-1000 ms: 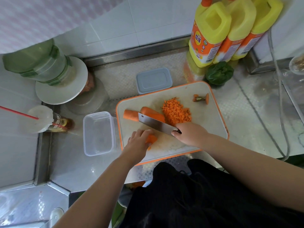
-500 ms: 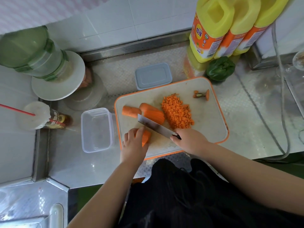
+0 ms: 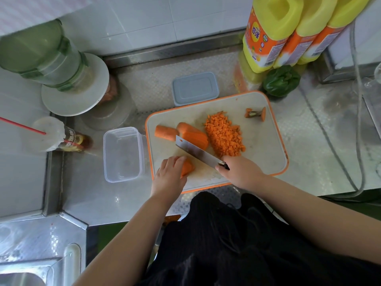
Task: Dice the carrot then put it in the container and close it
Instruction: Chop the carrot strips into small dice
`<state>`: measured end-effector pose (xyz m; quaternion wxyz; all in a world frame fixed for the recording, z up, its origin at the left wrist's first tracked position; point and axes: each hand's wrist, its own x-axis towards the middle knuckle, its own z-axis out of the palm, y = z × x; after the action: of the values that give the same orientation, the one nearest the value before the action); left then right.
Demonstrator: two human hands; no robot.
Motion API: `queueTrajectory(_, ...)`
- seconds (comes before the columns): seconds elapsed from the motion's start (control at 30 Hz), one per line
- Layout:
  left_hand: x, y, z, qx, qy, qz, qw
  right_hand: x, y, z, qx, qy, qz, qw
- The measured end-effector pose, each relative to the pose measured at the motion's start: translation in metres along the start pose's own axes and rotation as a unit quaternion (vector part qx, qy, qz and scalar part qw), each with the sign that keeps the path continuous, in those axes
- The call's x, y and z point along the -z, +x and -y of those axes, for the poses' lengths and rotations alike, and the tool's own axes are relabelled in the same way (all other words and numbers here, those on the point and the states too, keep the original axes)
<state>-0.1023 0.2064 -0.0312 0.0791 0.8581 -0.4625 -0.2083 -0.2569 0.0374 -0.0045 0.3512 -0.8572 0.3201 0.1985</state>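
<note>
On the orange-rimmed cutting board lie a heap of diced carrot, two larger carrot chunks and a trimmed carrot end. My left hand holds a small carrot piece down near the board's front left. My right hand grips the handle of a cleaver, whose blade angles up and left just right of that piece. An empty clear container stands left of the board. Its grey lid lies behind the board.
Three yellow bottles and a green pepper stand at the back right. A green jar on a white plate and a cup with a red straw are at the left. A cable runs along the right. A sink sits bottom left.
The view has shifted slightly. My left hand has slid a little left on the carrot piece, and the cleaver has tilted and come closer to it. The rest of the board looks unchanged.
</note>
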Motion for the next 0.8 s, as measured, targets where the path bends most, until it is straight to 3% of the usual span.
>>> queueTrajectory(0.17,-0.004,-0.003,0.008,0.031,0.015,-0.039,0.999,0.003,0.0,0.001,-0.001,-0.005,0.001,1.0)
queueTrajectory(0.3,-0.007,-0.004,0.012,0.026,0.002,-0.028,0.999,0.006,0.003,0.003,-0.001,-0.018,0.008,1.0)
queueTrajectory(0.47,0.0,0.008,0.015,-0.093,0.043,0.0,0.995,0.007,0.004,0.004,-0.002,-0.028,0.011,1.0)
queueTrajectory(0.57,0.005,0.021,0.023,-0.2,0.095,0.01,0.975,0.007,0.001,0.003,-0.012,-0.025,0.017,0.999)
queueTrajectory(0.67,0.005,0.029,0.03,-0.272,0.125,-0.033,0.953,0.003,-0.001,0.002,-0.031,-0.012,0.018,0.999)
queueTrajectory(0.8,-0.005,0.012,0.026,-0.254,0.123,-0.147,0.948,0.001,-0.005,0.004,-0.031,-0.023,0.024,0.999)
